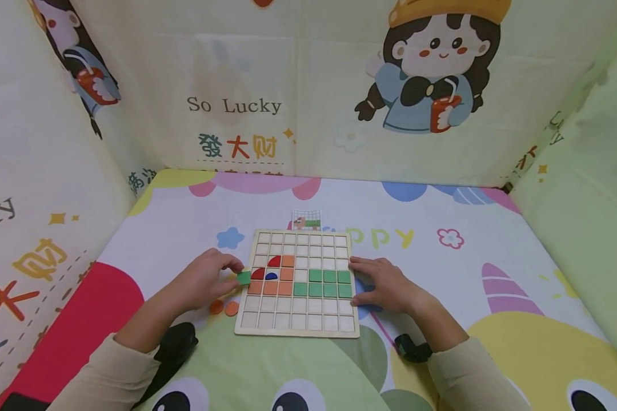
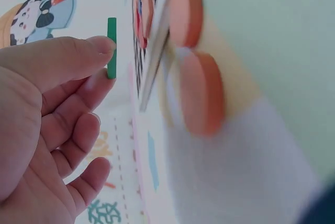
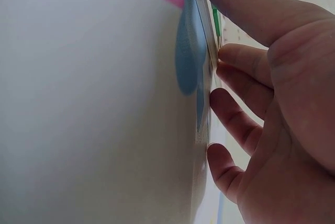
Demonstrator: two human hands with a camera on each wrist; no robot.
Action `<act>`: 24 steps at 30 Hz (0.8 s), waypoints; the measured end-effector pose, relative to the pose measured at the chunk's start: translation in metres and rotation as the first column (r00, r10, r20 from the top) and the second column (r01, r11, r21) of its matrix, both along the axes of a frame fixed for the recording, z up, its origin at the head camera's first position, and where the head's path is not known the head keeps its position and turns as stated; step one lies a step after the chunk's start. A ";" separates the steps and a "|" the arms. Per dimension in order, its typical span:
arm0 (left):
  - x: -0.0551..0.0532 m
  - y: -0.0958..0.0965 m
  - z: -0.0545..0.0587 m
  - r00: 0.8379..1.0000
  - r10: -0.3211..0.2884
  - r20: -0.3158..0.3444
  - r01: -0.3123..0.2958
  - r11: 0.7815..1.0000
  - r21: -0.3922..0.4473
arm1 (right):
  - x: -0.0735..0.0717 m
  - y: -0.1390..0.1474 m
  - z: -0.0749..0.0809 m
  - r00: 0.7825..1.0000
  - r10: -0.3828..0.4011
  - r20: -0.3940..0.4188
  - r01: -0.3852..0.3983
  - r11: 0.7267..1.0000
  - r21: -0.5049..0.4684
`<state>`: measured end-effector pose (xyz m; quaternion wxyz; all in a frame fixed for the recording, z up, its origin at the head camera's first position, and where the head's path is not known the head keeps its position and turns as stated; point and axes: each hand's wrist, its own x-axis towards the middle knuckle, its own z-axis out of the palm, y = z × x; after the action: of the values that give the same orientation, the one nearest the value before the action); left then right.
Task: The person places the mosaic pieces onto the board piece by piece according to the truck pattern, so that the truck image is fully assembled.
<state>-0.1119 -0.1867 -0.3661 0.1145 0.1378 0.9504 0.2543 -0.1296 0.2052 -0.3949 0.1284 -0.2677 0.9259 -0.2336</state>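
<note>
A square wooden grid board (image 1: 297, 334) lies on the table between both hands. My left hand (image 1: 205, 279) pinches a small green square tile (image 1: 244, 278) between thumb and forefinger at the board's left edge. The left wrist view shows that tile (image 2: 111, 26) edge-on, the other fingers loosely curled. My right hand (image 1: 388, 283) touches the board's right edge with thumb and fingertips, holding no piece. In the grid, green tiles (image 1: 329, 290) fill several cells at right. Orange tiles (image 1: 269, 287), red quarter-rounds (image 1: 275, 261) and a blue half-round (image 1: 271, 276) sit at left.
Two orange round pieces (image 1: 231, 309) lie on the table beside the board's lower left, below my left hand. A small printed pattern card (image 1: 306, 220) stands or lies just behind the board. Printed cloth walls (image 1: 329, 154) enclose the table at the back and sides.
</note>
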 end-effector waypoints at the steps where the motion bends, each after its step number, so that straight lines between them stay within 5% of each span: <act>1: -0.001 0.003 0.001 1.000 -0.006 0.000 0.006 1.000 0.004 | 0.000 0.000 0.000 1.000 -0.002 0.002 0.002 1.000 0.000; 24: -0.019 0.053 0.000 0.982 -0.154 -0.107 0.162 0.985 0.067 | 0.000 0.000 0.001 1.000 -0.010 0.017 0.010 1.000 0.008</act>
<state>-0.1305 -0.1338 -0.3657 0.0808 0.2296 0.9308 0.2728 -0.1300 0.2053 -0.3944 0.1364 -0.2607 0.9270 -0.2328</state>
